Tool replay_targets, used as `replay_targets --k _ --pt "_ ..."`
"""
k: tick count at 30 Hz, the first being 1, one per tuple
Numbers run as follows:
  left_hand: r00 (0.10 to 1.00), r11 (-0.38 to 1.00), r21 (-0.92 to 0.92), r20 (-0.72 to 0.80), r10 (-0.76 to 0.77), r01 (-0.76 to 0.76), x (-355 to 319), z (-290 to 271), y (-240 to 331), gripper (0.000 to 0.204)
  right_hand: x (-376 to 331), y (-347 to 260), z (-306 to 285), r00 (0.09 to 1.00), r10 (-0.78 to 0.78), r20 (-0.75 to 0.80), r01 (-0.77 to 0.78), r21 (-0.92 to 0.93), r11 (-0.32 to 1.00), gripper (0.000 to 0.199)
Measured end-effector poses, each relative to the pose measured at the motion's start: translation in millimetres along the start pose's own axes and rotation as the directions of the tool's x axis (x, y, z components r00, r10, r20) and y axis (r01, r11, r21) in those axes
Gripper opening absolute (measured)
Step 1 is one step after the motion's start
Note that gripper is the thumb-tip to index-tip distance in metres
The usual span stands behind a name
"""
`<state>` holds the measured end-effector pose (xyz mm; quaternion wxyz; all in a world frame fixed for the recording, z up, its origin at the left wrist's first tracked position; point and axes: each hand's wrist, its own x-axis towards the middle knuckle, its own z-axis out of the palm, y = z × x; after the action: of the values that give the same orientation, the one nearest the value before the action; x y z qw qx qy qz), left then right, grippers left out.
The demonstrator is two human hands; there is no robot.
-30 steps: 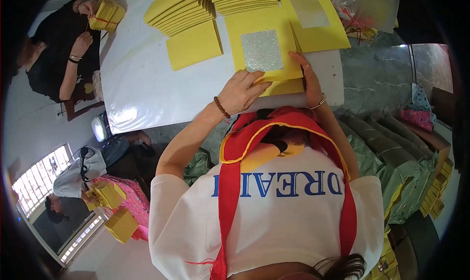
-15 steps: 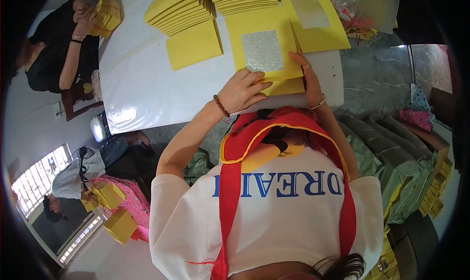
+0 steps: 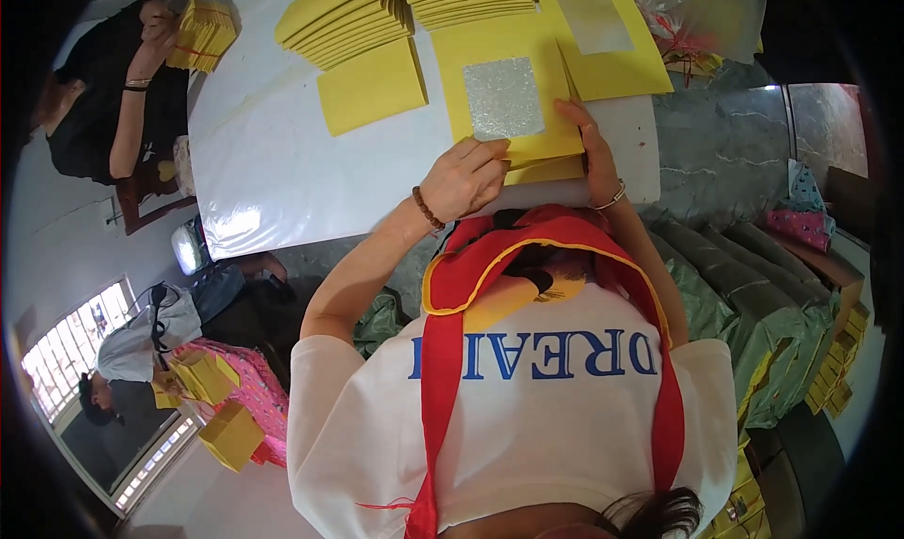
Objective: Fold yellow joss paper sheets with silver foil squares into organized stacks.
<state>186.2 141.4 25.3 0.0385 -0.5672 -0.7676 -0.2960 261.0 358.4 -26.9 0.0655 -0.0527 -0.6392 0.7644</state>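
Observation:
A yellow paper sheet (image 3: 513, 129) with a silver glitter square (image 3: 503, 97) lies at the near edge of the white table (image 3: 264, 162). My left hand (image 3: 466, 176), a bead bracelet on its wrist, pinches the sheet's near edge. My right hand (image 3: 591, 142), with a thin bangle, lies along the sheet's right side with fingers stretched out, pressing on it. More yellow paper shows under the sheet at the table edge.
Fanned stacks of yellow envelopes (image 3: 414, 2) lie at the far side, with a single one (image 3: 372, 87) and a second silver-patched sheet (image 3: 607, 35). A person in black (image 3: 104, 96) holds a yellow stack at the left. Green sacks (image 3: 744, 285) are piled on the right.
My hands have hardly shifted on the sheet. The person in black at the left has raised their yellow stack higher.

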Motion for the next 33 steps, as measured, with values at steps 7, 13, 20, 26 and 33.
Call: replay_targets --k 7,13,20,26,33 --pt "1.0 0.999 -0.044 -0.017 -0.023 0.023 -2.6 1.4 -1.3 0.023 1.1 5.5 -3.6 1.0 -0.006 0.009 0.006 -0.021 1.0 0.05" --pt "1.0 1.0 0.0 -0.015 0.013 -0.013 -5.0 2.7 -3.2 0.028 0.4 4.8 -3.3 1.0 -0.012 0.016 0.012 -0.02 1.0 0.05" --pt "0.998 0.999 -0.037 -0.057 0.007 -0.009 -7.7 5.0 -3.4 0.03 0.0 3.2 -2.0 1.0 0.01 -0.004 -0.01 -0.012 1.0 0.048" --pt "0.99 0.995 -0.097 -0.14 -0.007 -0.006 -11.0 9.4 -7.2 0.023 1.5 4.6 -3.9 1.0 -0.001 0.012 0.002 -0.038 0.999 0.05" --pt "0.996 0.999 -0.051 -0.092 0.004 -0.009 -10.6 10.6 -5.5 0.019 2.1 6.4 -4.8 0.999 0.04 -0.003 -0.04 -0.045 0.998 0.052"
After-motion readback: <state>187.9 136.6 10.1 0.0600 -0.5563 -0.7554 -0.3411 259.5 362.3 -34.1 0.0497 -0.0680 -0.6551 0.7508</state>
